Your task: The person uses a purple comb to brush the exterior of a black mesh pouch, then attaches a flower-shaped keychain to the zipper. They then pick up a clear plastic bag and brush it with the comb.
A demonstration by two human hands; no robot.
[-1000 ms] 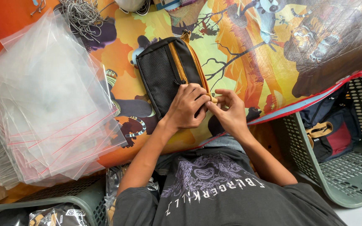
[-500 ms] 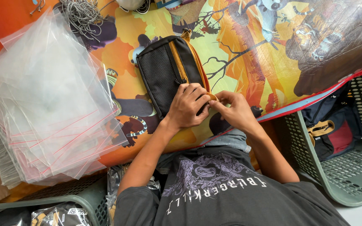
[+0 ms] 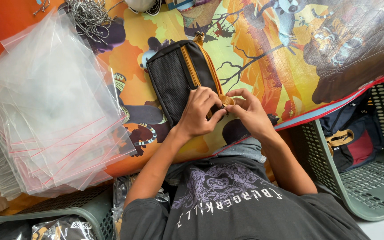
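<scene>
Pressing down w/ the left hand [image 3: 201, 113] on a black pouch [image 3: 178, 80] w/ mustard trim, lying mid-mat [image 3: 254, 53] toward the near edge. Left fingers curl over the pouch's near end, grip closed on it. Right hand [image 3: 247, 111] pinches the mustard strap tab [image 3: 226, 100] betw. thumb & fingertips, tight. Stack of clear zip bags [image 3: 50, 115] sits at the mat's left edge. Green basket [image 3: 370, 195] off the right side holds dark bags [image 3: 356, 138].

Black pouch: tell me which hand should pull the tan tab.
Probably right. The right hand pinches the tan tab at the near end, while the left hand lies across the black pouch, pinning it.
</scene>
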